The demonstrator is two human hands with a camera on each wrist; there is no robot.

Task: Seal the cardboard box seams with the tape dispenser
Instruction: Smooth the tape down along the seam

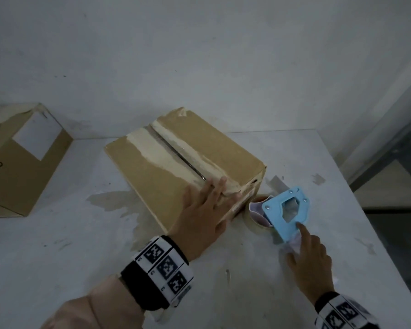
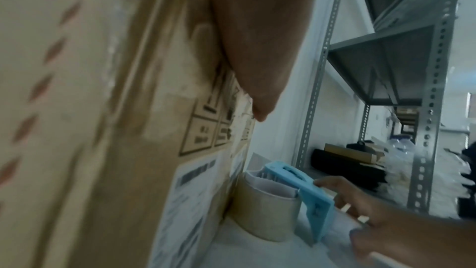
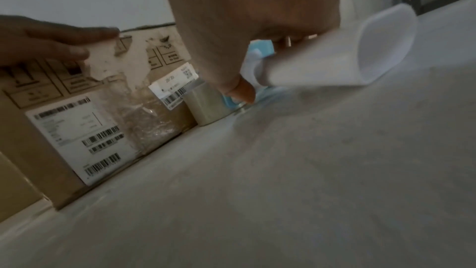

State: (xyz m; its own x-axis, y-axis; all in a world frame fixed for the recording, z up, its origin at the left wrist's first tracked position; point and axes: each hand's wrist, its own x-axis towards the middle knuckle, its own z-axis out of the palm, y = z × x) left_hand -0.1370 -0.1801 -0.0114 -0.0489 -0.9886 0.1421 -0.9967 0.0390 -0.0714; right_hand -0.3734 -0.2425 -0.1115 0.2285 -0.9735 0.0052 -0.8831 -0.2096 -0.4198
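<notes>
A person's left hand [image 1: 205, 210] lies flat, fingers straight and relaxed, on the near end of a cardboard box [image 1: 176, 167], fingertips over the centre seam [image 1: 176, 150] and thumb down the box's end face. The right hand [image 1: 310, 255] reaches the tape dispenser [image 1: 286, 210], its index finger extended and touching the blue frame while the other fingers curl loosely at the white handle (whether they actually grip it cannot be told from these views). The dispenser rests on the bench [image 1: 330, 186] just beside the box's right end, its single roll of tape [image 1: 254, 216] nearly against the cardboard.

Counted: two cardboard boxes, one under the hand and a second box [image 1: 22, 157] well apart at the far left; one dispenser; two marker-patterned wristbands, one on each wrist. The worked box's end face carries two white barcode labels [image 3: 77, 136].

The bench is white, scuffed and stained, set against a pale wall [image 1: 199, 55]. Grey metal shelving [image 2: 386, 58] stands to the right.
</notes>
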